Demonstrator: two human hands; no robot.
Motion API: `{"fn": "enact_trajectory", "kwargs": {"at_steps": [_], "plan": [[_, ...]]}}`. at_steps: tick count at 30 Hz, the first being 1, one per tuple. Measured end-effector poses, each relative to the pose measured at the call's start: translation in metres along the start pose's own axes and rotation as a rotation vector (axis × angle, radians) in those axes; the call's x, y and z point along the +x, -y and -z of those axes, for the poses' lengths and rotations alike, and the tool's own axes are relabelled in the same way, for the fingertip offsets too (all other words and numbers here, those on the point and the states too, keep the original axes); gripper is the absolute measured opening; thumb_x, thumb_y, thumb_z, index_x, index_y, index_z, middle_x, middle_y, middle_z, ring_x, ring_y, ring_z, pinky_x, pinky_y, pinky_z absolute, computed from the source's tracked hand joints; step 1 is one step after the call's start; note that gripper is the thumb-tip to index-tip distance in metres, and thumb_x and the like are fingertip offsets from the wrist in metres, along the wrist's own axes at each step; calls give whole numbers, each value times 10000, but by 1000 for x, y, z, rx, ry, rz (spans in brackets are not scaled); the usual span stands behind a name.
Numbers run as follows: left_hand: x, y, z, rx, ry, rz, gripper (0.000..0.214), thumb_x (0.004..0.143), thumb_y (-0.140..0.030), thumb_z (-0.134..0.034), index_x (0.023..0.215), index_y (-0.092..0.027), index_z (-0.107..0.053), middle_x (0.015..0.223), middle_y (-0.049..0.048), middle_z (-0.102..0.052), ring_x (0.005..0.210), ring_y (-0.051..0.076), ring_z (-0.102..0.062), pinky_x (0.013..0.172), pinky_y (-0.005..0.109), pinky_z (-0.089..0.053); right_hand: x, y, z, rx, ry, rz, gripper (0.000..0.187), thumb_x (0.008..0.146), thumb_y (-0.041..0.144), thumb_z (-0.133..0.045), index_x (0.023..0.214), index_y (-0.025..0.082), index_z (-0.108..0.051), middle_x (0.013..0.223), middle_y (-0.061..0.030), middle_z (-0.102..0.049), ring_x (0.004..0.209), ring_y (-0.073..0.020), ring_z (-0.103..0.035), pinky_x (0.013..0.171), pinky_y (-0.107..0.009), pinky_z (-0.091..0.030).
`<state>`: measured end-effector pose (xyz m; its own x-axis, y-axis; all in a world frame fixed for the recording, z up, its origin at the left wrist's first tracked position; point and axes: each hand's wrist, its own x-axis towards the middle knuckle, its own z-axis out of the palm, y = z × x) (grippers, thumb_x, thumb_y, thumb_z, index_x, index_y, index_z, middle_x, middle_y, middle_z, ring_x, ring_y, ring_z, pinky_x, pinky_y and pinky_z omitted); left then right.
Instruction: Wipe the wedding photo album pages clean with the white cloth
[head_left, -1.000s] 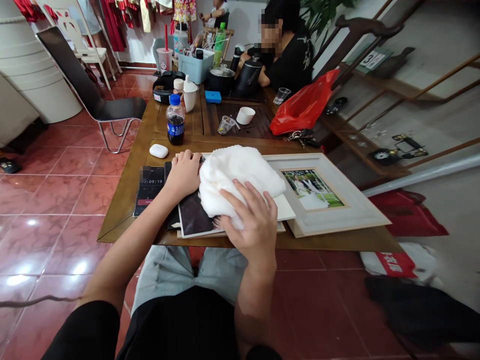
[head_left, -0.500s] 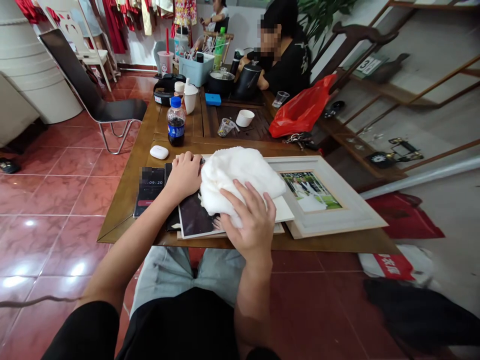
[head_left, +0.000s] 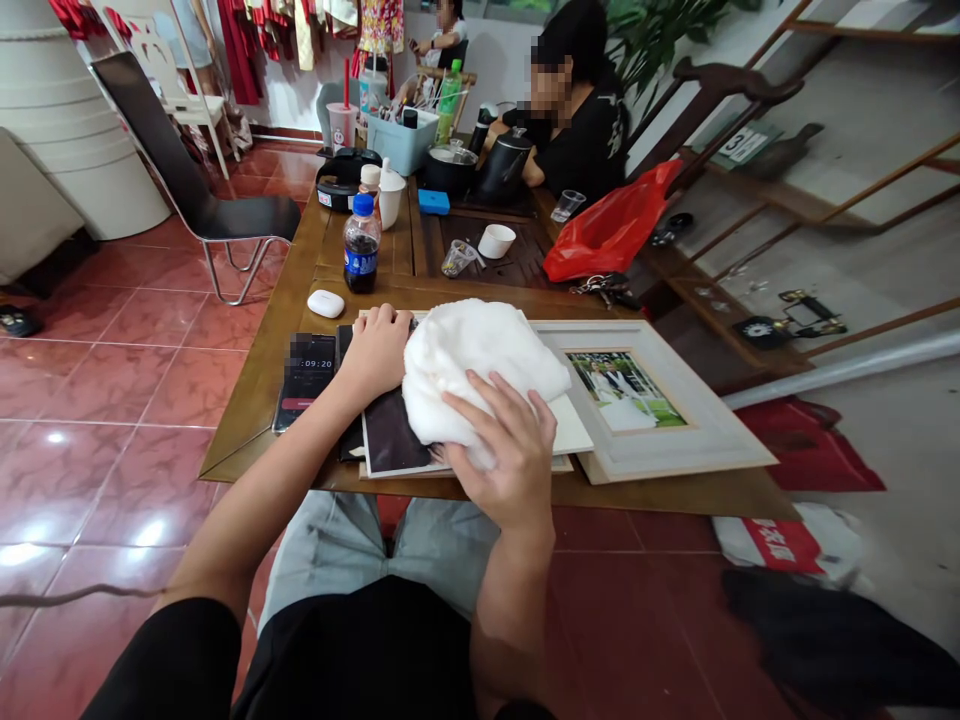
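White cloth bunched on a stack of prints at the near edge of the worktop. Right hand on its near side, fingers spread wide and pressed flat into the fabric, not closed around it. Left hand just beside the cloth's left flank, fingers curled down onto the stack's far corner; gripping or merely resting, impossible to tell. To the right, a pale picture frame, touching the stack. To the left, a phone; beyond, a cola bottle.
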<state>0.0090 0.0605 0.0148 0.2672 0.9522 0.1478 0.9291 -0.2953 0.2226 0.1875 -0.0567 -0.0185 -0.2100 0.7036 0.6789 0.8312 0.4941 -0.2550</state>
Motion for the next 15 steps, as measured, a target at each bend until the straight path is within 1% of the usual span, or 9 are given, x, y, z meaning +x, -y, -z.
{"fn": "enact_trajectory", "kwargs": {"at_steps": [3,6,8,10,12,15], "plan": [[0,1,0,-8,7,-8,388,1030,-325,-468,1345,-118,-563,1308,208,-585,1260,365,-530,1070,495,-403,0,-1,2,35,7,19,347,930,326,-592,1264,314,-688,1426,-41,-660,1367,-274,-572,1196,-498,-289],[1,0,-1,-19,-19,12,372,1048,-294,-411,1333,-126,-583,1290,188,-600,1265,341,-531,1090,480,-391,-2,-11,0,-15,-61,-50,323,934,337,-588,1235,300,-699,1388,-54,-679,1328,-287,-603,1173,-499,-315],[1,-1,-2,-23,-37,20,371,1050,-291,-402,1318,-124,-597,1269,180,-611,1256,332,-535,1094,475,-389,-4,-18,0,-66,-115,-100,315,935,340,-590,1226,293,-702,1368,-61,-688,1307,-301,-617,1160,-511,-327],[1,-2,-2,-27,-49,22,361,1046,-293,-413,1303,-129,-606,1257,176,-618,1242,328,-539,1089,475,-393,-6,-22,3,-81,-140,-106,308,926,329,-601,1213,293,-706,1355,-61,-694,1294,-310,-624,1156,-522,-327],[1,-2,-3,-29,-49,31,352,1047,-292,-415,1296,-134,-607,1258,174,-618,1242,325,-537,1089,473,-393,-7,-21,7,-37,-115,-57,305,907,311,-614,1195,293,-711,1346,-57,-697,1292,-312,-623,1162,-524,-320],[1,-1,-1,-20,-19,31,375,1068,-308,-386,1326,-126,-589,1291,183,-600,1263,327,-526,1094,469,-387,-9,-12,15,81,-18,52,326,884,292,-610,1197,295,-704,1345,-54,-691,1312,-305,-606,1176,-518,-304]]}}
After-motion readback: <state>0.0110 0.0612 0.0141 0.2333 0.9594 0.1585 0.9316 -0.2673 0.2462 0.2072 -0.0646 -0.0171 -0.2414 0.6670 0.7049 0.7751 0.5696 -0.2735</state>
